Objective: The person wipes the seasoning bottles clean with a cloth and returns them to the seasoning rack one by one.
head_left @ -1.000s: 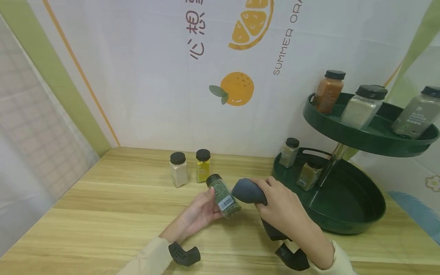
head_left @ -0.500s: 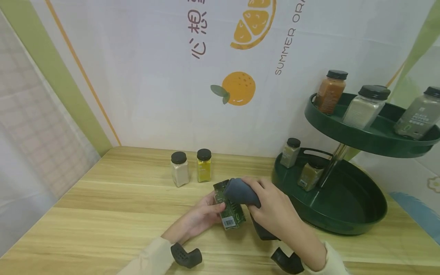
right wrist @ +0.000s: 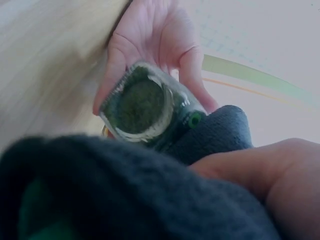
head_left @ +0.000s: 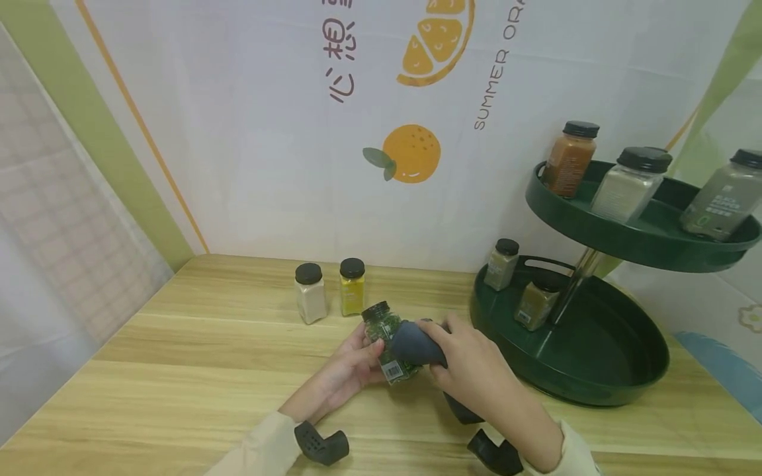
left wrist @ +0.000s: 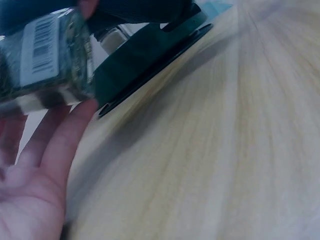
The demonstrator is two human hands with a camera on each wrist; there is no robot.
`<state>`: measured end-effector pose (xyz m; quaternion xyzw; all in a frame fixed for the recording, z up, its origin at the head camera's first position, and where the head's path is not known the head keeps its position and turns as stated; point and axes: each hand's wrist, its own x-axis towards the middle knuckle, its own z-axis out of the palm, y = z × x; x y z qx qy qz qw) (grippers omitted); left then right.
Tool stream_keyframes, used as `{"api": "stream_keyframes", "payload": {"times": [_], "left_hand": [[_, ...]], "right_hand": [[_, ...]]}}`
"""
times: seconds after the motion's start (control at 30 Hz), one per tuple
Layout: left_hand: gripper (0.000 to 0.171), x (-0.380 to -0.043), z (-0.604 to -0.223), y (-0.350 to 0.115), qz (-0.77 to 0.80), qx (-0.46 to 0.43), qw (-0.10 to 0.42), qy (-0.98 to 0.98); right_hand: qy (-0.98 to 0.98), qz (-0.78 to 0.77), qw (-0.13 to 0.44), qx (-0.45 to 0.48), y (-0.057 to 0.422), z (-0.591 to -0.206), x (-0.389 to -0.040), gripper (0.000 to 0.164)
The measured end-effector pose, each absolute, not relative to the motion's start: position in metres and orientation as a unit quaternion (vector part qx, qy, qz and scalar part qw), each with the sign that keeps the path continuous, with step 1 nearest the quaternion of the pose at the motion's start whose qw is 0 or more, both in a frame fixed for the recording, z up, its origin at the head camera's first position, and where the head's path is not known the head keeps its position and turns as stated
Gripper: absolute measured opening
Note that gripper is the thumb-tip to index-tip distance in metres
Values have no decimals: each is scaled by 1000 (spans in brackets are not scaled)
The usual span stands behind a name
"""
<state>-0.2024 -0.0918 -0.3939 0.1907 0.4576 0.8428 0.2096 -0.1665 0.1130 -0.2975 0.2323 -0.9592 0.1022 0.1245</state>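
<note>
My left hand (head_left: 351, 373) grips a clear spice jar (head_left: 376, 328) of green dried herbs with a black lid, tilted above the table. Its barcode label (left wrist: 40, 50) shows in the left wrist view, and its round base (right wrist: 142, 105) faces the right wrist camera. My right hand (head_left: 470, 360) holds a dark blue-grey cloth (head_left: 413, 344) against the jar's side, covering part of it. The cloth's loose end hangs below the hand. Behind the hands, a jar of pale powder (head_left: 311, 294) and a jar of yellow spice (head_left: 352, 287) stand on the table.
To the right stands a two-tier dark green rack (head_left: 595, 390). Its lower tray holds two small jars (head_left: 502, 266); an orange-red spice jar (head_left: 570, 162), a pale one (head_left: 631, 188) and a black pepper jar (head_left: 723, 198) stand on top. A printed cloth (head_left: 268, 145) hangs behind the table.
The cloth has moved left from beside the herb jar onto it and now lies lower on its side. The left hand has turned the jar; the other jars stay put.
</note>
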Motion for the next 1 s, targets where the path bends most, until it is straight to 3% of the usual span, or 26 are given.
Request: {"api": "stream_keyframes", "payload": {"times": [0.5, 0.87, 1.0], "left_hand": [[60, -206, -390, -96, 895, 100, 169, 399], [62, -210, -388, -96, 885, 103, 184, 414], [53, -209, -389, -96, 883, 102, 179, 423]], "right_hand": [[-966, 29, 102, 235, 122, -292, -166, 53], [-966, 45, 101, 232, 121, -294, -169, 55], [-969, 52, 106, 218, 123, -293, -171, 56]]}}
